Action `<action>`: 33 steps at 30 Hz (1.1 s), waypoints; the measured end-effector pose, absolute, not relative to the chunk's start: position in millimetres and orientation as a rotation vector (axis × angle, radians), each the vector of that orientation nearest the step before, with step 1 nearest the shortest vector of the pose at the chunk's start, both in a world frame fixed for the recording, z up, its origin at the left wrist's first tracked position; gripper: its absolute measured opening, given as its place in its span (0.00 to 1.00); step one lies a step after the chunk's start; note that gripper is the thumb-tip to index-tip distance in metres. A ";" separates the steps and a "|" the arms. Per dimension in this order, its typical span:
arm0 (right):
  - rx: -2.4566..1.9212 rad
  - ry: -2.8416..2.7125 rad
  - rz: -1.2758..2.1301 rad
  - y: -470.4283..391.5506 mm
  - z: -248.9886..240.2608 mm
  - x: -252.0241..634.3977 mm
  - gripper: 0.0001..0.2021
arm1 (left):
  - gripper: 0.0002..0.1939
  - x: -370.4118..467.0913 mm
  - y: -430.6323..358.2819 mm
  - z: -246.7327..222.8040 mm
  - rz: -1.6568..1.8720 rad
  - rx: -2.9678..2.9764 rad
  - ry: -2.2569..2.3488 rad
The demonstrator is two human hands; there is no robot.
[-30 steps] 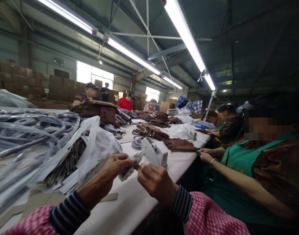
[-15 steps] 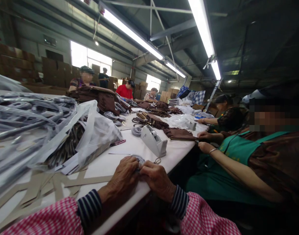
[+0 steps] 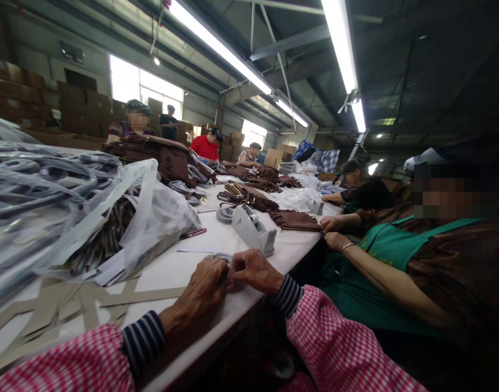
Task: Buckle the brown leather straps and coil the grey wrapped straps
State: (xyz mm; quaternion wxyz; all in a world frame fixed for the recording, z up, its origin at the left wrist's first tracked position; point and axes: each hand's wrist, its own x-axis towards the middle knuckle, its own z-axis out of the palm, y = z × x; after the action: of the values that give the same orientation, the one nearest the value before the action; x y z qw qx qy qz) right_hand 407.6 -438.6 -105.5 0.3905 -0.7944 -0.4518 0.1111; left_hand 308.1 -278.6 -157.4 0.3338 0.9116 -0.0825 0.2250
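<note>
A coil of grey strap (image 3: 221, 257), mostly covered by my fingers, lies near the table's front edge. My left hand (image 3: 202, 291) is wrapped round it, pressing from the left. Just right of the coil, my right hand (image 3: 254, 271) has its thumb and fingers pinched together; what sits between the fingertips is too small to make out. A grey-white tape dispenser (image 3: 253, 233) stands right behind my hands. Beyond the dispenser's left side rests another grey coil (image 3: 224, 215). A thin white slip (image 3: 197, 250) lies flat behind my left hand.
Flat beige strips (image 3: 145, 295) spread left of my hands. Behind them are an open plastic bag (image 3: 159, 223) of straps and a heap of plastic-wrapped straps (image 3: 49, 190). At right, a co-worker's hands (image 3: 334, 234) hold a brown leather-like piece (image 3: 294, 219). Brown goods (image 3: 159, 158) lie farther back.
My right hand has risen slightly and shifted left over the coil, with its fingers now more pinched. My left hand stays on the coil. The whole view has swung slightly.
</note>
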 end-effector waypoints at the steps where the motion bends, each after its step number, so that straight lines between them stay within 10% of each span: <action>1: -2.020 -1.145 0.267 -437.8 -105.0 408.7 0.12 | 0.04 307.3 -279.5 -156.0 0.556 2.321 -0.184; 5: -1.957 -1.185 0.443 -432.8 -102.0 418.8 0.23 | 0.19 304.3 -280.9 -149.9 0.458 2.091 -0.097; 13: -1.849 -1.177 0.775 -425.2 -103.4 436.4 0.12 | 0.26 295.8 -276.5 -130.9 0.315 1.972 -0.136; 33: -2.296 -1.765 0.470 -416.3 -60.7 415.9 0.06 | 0.11 300.3 -261.2 -141.5 0.470 2.457 -0.512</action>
State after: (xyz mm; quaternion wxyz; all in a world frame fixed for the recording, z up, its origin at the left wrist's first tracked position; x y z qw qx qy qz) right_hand 415.9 -416.3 -60.7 0.1037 -0.7783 -0.5983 0.1594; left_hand 300.3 -261.2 -141.5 0.2899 0.9209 -0.1921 0.1761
